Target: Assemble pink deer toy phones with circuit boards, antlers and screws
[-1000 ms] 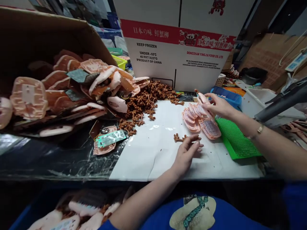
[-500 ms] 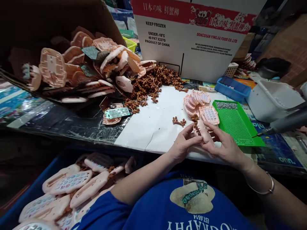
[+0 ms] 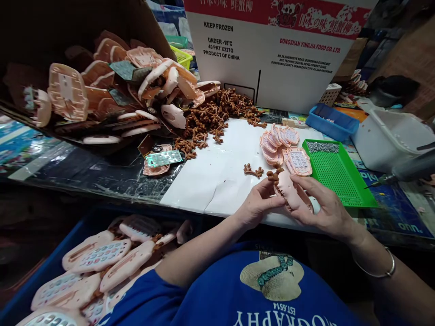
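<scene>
A white carton (image 3: 253, 63) stood far. A green tray (image 3: 340, 179) lay at right. Near and left of it, the right hand (image 3: 326, 206) and the left hand (image 3: 257, 202) had fingers closed on a pink shell (image 3: 289, 189), with brown antlers (image 3: 274, 174) at its far end.

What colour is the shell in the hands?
The shell is pale pink, best seen in the head view.

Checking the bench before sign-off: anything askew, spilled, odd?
A green board sits askew across a pink shell, left of the white sheet and outside the carton, possibly strayed. Brown antler-like pieces spread loosely onto the sheet, perhaps spilled.
</scene>
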Tool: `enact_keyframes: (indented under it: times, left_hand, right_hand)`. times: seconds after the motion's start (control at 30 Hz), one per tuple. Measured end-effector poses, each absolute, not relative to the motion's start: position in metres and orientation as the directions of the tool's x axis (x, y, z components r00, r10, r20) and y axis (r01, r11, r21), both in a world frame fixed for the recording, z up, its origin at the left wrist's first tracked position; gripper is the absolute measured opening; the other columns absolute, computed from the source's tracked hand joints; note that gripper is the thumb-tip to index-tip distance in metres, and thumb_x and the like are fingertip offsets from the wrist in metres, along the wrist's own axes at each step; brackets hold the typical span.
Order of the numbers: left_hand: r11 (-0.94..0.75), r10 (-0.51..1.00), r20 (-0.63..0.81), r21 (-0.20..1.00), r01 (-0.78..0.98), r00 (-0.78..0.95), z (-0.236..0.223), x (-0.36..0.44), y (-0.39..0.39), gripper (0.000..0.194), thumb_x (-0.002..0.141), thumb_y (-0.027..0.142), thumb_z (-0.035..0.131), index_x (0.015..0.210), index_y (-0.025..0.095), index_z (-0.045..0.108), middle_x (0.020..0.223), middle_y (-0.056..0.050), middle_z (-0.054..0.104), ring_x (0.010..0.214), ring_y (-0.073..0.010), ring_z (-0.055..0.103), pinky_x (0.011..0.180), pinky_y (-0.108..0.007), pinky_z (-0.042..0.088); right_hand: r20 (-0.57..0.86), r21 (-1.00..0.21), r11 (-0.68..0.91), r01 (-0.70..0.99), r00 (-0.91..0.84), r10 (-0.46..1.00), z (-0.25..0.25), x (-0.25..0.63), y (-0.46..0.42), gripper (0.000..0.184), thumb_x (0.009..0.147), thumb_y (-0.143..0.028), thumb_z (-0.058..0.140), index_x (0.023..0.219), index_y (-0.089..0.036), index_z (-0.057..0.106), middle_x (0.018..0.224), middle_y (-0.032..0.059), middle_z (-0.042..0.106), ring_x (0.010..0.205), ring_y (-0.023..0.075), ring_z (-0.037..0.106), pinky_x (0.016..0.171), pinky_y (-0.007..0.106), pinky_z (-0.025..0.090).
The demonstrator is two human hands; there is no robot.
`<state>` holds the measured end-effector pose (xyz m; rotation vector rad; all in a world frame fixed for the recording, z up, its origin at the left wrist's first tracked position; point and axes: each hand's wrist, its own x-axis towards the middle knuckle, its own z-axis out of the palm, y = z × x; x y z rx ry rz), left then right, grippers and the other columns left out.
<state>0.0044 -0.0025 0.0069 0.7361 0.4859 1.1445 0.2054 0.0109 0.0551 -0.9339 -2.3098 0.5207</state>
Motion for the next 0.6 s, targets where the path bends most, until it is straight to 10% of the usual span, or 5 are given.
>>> enact_keyframes:
  times: [0.43,0.6]
  left_hand:
    - [0.172,0.953,0.029,0.768,-0.617,0.301,-0.002,-0.003,-0.001,0.082,0.057,0.025,0.094,0.132,0.031,0.062,0.123,-0.005,0.069,0.111,-0.0263,0.066,0.099,-0.042,0.05]
    - [0.079,0.935,0.129,0.833,-0.548,0.33,0.009,-0.004,-0.013,0.075,0.073,0.028,0.085,0.142,0.035,0.054,0.144,-0.005,0.058,0.125,-0.0273,0.06,0.106,-0.04,0.049]
  right_hand:
    - [0.379,-0.52,0.719,0.461,-0.63,0.678,0.056,0.201,0.009,0.079,0.084,-0.037,0.073,0.153,-0.041,0.034,0.136,0.0088,0.055,0.12,0.0299,0.061,0.092,0.044,0.059]
    - [0.531,-0.32,0.781,0.536,-0.582,0.616,0.042,0.197,0.002,0.084,0.085,-0.033,0.071,0.155,-0.042,0.026,0.136,0.0126,0.05,0.12,0.032,0.059,0.089,0.047,0.061]
